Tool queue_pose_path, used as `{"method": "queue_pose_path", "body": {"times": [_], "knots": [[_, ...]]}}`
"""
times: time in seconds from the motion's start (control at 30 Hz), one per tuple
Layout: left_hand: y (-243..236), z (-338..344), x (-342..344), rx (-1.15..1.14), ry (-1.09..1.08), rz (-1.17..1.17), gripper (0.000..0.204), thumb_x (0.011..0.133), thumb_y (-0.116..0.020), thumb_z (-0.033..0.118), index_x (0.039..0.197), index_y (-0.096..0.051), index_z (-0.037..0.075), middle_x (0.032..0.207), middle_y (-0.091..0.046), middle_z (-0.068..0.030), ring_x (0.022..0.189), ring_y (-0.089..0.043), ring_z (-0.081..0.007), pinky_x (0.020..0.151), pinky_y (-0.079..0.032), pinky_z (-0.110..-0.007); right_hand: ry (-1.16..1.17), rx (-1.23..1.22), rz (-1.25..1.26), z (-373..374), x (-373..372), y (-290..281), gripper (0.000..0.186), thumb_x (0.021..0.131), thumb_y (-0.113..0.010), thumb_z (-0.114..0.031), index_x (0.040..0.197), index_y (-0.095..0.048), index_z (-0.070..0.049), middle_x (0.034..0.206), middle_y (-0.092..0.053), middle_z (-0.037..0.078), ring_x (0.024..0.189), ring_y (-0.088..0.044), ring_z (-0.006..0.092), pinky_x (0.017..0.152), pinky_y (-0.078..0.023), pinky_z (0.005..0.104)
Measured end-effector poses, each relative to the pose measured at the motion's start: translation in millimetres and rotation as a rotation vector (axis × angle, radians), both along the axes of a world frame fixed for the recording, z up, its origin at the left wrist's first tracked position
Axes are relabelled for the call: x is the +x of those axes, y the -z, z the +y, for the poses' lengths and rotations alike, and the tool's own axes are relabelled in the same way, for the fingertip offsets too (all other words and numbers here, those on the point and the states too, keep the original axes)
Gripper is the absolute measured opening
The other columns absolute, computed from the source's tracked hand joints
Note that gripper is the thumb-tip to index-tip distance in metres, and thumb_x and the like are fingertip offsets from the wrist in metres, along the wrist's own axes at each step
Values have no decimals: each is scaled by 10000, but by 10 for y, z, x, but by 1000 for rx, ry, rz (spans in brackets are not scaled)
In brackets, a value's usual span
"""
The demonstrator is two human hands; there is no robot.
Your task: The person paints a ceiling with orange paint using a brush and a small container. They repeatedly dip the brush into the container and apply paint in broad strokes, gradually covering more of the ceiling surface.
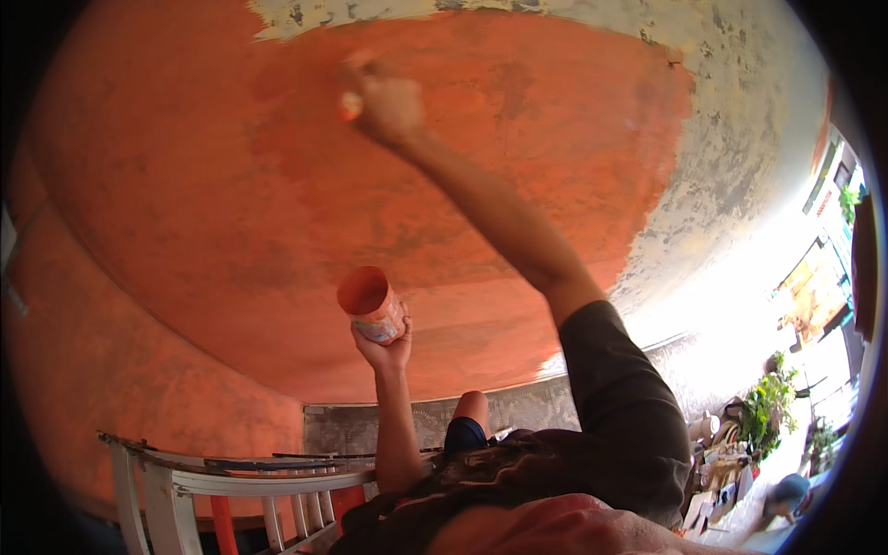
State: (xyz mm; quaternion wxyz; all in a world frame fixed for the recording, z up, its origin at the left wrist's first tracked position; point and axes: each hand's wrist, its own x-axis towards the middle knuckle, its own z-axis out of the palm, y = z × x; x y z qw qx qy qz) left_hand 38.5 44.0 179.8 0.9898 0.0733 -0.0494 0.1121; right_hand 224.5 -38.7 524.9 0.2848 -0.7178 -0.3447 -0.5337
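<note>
My left hand is wrapped round the lower part of a paint-smeared can, tilted so that its orange inside shows. Raised high against the wall, my right hand is closed and smeared by motion. It grips what looks like a paintbrush, of which only a pale, orange-stained end shows beside the fingers; the bristles cannot be made out. Fresh orange paint covers most of the wall around that hand. Bare, patchy grey and cream plaster shows along the top and right.
A metal ladder stands at the lower left, close to my left arm. An orange side wall meets the painted wall at the left. Leafy plants and assorted clutter lie far below at the right, with a person near them.
</note>
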Motion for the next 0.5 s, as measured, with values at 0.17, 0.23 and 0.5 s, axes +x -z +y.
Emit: {"method": "queue_pose_path", "body": {"times": [0.17,0.23,0.5], "knots": [[83,7,-68,87,-51,60,608,921,-606,524,1366,-532,116,1284,-598,-113,1159,-594,-372,820,-565,-421,-588,300,216,189,-54,-114,305,908,-709,-318,825,-693,-26,706,-677,112,646,-656,250,548,-502,399],[106,-54,-67,77,-38,38,600,925,-598,524,1364,-534,121,1278,-599,-107,1154,-594,-369,818,-564,-423,-496,389,132,-219,454,-32,388,933,-688,-393,768,-704,-43,645,-622,63,586,-590,172,514,-464,358],[-54,-543,-116,3,-34,50,562,945,-550,550,1281,-585,101,1160,-650,-104,997,-627,-281,742,-539,-415,-275,614,30,-3920,1045,231,237,994,-638,-274,1070,-688,-55,994,-688,79,840,-648,178,692,-515,331]]}}
